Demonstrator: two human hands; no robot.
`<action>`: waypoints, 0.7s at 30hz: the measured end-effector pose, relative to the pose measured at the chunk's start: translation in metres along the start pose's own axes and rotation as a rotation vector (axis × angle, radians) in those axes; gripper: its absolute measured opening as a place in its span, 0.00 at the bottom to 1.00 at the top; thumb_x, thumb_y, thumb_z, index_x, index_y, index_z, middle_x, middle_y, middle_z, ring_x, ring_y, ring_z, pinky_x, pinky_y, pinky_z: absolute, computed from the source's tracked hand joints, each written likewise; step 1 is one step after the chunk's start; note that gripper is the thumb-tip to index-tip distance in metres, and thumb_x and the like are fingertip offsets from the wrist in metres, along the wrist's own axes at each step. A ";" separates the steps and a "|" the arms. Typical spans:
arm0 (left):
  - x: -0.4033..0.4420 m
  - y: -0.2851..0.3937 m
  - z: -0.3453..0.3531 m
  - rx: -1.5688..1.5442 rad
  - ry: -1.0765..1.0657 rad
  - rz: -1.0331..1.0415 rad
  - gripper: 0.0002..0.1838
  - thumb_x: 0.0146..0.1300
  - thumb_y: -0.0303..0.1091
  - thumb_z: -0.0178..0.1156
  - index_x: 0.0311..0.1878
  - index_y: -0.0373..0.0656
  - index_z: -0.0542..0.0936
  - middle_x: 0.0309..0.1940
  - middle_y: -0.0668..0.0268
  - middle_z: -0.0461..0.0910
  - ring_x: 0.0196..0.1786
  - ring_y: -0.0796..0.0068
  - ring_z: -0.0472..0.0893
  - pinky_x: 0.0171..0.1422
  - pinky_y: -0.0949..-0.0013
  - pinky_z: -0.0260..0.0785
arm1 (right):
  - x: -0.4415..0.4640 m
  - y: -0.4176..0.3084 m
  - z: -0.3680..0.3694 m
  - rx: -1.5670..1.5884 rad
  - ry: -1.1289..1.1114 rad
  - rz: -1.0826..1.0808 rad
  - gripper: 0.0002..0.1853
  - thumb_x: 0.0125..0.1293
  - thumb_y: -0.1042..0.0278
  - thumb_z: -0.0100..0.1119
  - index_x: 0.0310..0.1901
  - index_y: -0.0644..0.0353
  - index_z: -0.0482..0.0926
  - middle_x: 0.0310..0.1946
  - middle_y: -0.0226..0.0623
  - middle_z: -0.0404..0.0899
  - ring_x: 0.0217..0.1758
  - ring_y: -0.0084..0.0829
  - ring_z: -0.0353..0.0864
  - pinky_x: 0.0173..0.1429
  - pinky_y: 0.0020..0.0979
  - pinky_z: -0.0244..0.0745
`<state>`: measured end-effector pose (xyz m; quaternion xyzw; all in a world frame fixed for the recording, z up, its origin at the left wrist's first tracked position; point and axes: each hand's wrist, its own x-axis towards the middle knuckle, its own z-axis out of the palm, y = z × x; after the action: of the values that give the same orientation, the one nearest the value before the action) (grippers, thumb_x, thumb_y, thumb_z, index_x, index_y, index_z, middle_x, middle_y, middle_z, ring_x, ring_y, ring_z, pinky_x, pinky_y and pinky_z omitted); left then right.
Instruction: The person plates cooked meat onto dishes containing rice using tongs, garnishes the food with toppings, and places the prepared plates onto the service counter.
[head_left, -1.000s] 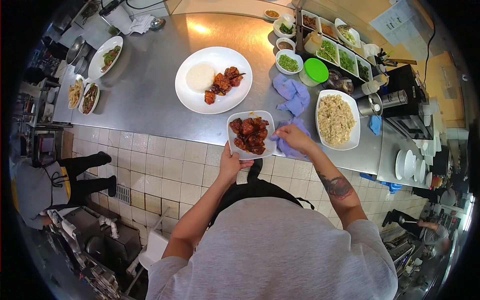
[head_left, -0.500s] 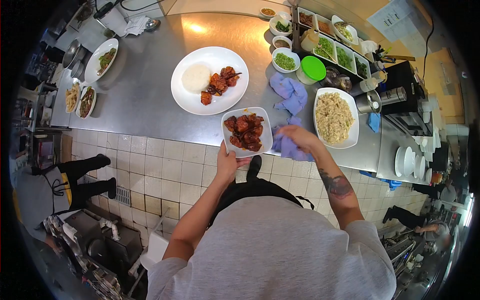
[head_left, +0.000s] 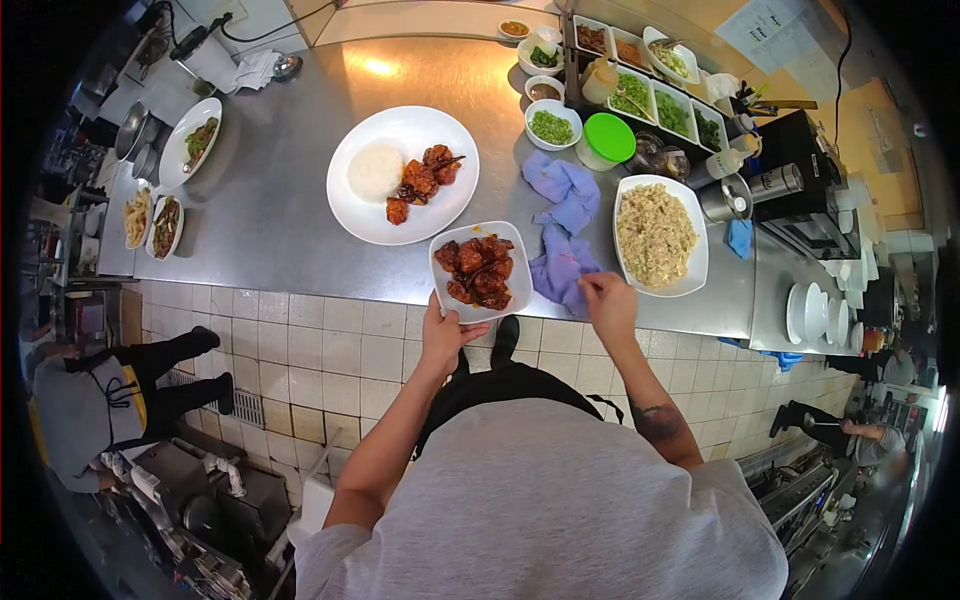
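My left hand (head_left: 447, 335) grips a square white bowl (head_left: 522, 300) from below at the counter's front edge. Glossy red-brown chunks of food (head_left: 480, 268) fill it. At the right, the fingers of my right hand (head_left: 607, 303) are pinched together on the edge of a crumpled purple cloth (head_left: 560, 262). A second purple cloth (head_left: 565, 190) lies just behind that one. Behind the bowl stands a white oval plate (head_left: 350, 218), bearing a dome of white rice (head_left: 376, 172) and similar glazed chunks (head_left: 425, 180). To the right of my right hand is a dish of fried rice (head_left: 655, 235).
Garnish trays (head_left: 630, 92), a bowl of chopped greens (head_left: 550, 127) and a green-lidded tub (head_left: 608, 140) line the back right. Plated dishes (head_left: 200, 140) stand at the far left. A co-worker (head_left: 90, 395) is at the left; another person (head_left: 850, 435) is at the right.
My right hand has moved down and slightly right, its fingers now pinched at the cloth's edge. The front cloth lies more on the counter. My left hand still holds the bowl.
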<state>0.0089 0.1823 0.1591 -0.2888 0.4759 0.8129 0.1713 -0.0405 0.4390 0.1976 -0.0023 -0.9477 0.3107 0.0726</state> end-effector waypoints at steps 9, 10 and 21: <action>-0.003 0.000 0.006 -0.004 0.000 0.018 0.23 0.66 0.23 0.31 0.65 0.46 0.50 0.48 0.46 0.71 0.38 0.56 0.82 0.40 0.63 0.81 | 0.009 -0.045 -0.034 -0.314 -0.090 -0.263 0.06 0.46 0.68 0.64 0.20 0.58 0.79 0.25 0.33 0.75 0.34 0.34 0.75 0.38 0.36 0.67; -0.001 -0.001 0.007 0.003 -0.012 0.028 0.23 0.66 0.23 0.31 0.65 0.46 0.50 0.49 0.46 0.71 0.38 0.56 0.82 0.40 0.63 0.81 | 0.006 -0.051 -0.016 -0.391 -0.120 -0.290 0.06 0.46 0.67 0.65 0.20 0.57 0.79 0.26 0.31 0.75 0.35 0.33 0.74 0.39 0.37 0.66; 0.001 -0.005 0.011 -0.082 -0.001 0.071 0.23 0.65 0.22 0.31 0.64 0.44 0.53 0.46 0.48 0.72 0.35 0.58 0.82 0.34 0.66 0.81 | -0.005 -0.063 0.016 -0.253 -0.325 -0.511 0.06 0.48 0.63 0.64 0.30 0.48 0.82 0.41 0.23 0.70 0.51 0.31 0.66 0.48 0.40 0.58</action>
<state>0.0078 0.1939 0.1593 -0.2780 0.4519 0.8376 0.1305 -0.0358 0.3787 0.2211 0.2760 -0.9480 0.1584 -0.0050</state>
